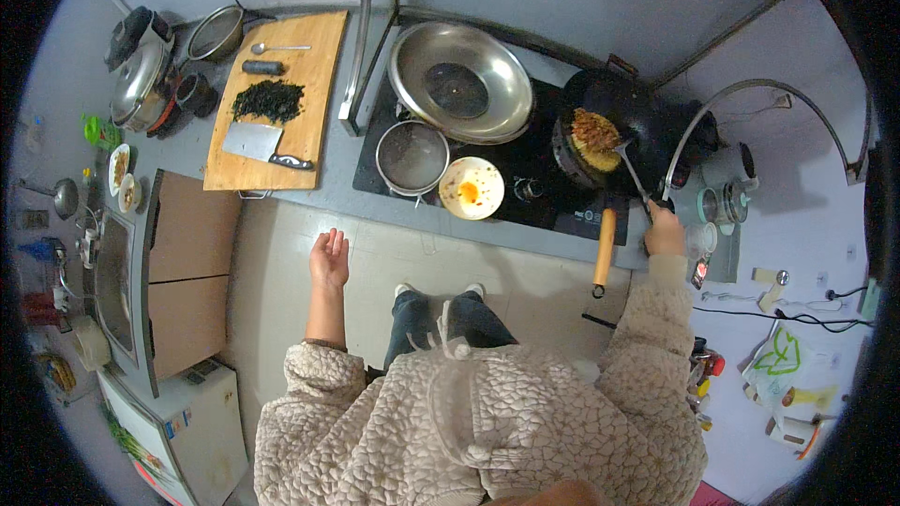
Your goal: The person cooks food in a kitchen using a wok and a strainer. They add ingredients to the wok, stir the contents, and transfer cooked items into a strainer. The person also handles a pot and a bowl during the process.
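Observation:
My right hand (665,232) grips the handle of a metal spatula (637,174). Its blade touches the edge of the food in a black wok (650,109): a yellow, egg-like layer (599,158) with a reddish-brown chopped mixture (593,130) on top. The wok's wooden handle (604,249) points toward me, left of that hand. My left hand (329,258) hangs over the floor before the counter, palm up, fingers loosely extended, holding nothing. Between the two hands, at the counter's edge, stands a white bowl (485,205) with orange liquid residue inside.
Left of the wok lie a wide steel basin (513,95) and a small pot (413,154) on the black cooktop (541,207). A wooden cutting board (309,84) carries chopped dark greens (268,100), a cleaver (252,143) and a spoon (281,48). A metal post (362,49) rises beside it.

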Available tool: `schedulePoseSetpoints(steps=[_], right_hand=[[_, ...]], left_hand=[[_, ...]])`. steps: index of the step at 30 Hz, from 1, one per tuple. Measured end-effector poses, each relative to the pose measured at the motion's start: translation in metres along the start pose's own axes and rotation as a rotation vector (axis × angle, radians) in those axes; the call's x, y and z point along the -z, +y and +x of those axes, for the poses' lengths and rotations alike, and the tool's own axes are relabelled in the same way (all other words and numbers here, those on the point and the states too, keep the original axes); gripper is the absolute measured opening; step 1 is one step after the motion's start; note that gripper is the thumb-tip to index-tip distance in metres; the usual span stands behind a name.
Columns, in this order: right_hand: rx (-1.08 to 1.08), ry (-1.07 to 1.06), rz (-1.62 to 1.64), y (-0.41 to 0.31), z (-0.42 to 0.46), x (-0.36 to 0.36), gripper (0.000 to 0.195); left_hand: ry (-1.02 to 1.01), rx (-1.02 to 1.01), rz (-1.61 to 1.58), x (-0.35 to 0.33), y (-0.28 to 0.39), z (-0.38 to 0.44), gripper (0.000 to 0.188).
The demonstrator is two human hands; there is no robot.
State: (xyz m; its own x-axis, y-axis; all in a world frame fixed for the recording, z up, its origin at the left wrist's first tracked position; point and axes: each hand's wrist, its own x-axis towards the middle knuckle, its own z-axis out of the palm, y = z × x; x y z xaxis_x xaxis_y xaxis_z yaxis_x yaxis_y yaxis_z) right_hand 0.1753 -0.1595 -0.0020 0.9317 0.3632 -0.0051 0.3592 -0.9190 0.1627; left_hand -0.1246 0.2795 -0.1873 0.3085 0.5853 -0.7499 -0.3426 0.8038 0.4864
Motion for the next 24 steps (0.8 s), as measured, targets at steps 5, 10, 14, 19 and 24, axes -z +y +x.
schedulePoseSetpoints(steps=[5,10,14,19,24], right_hand=[[-0.048,0.044,0.394,0.025,0.009,0.012,0.046],[0.021,0.015,0.627,0.04,0.045,-0.036,0.048],[0.002,-0.079,0.688,0.055,0.045,-0.061,0.048],[-0.031,-0.152,0.687,0.072,0.023,-0.04,0.045],[0.124,-0.015,0.563,0.107,0.007,-0.017,0.043]], left_hand=[[0.006,-0.095,0.054,-0.029,-0.011,-0.025,0.034],[-0.038,-0.079,0.022,-0.036,-0.027,-0.042,0.035],[-0.028,-0.088,0.048,-0.026,-0.03,-0.046,0.032],[-0.022,-0.144,0.063,-0.02,-0.026,-0.059,0.034],[0.004,-0.155,0.063,-0.03,-0.033,-0.077,0.032]])
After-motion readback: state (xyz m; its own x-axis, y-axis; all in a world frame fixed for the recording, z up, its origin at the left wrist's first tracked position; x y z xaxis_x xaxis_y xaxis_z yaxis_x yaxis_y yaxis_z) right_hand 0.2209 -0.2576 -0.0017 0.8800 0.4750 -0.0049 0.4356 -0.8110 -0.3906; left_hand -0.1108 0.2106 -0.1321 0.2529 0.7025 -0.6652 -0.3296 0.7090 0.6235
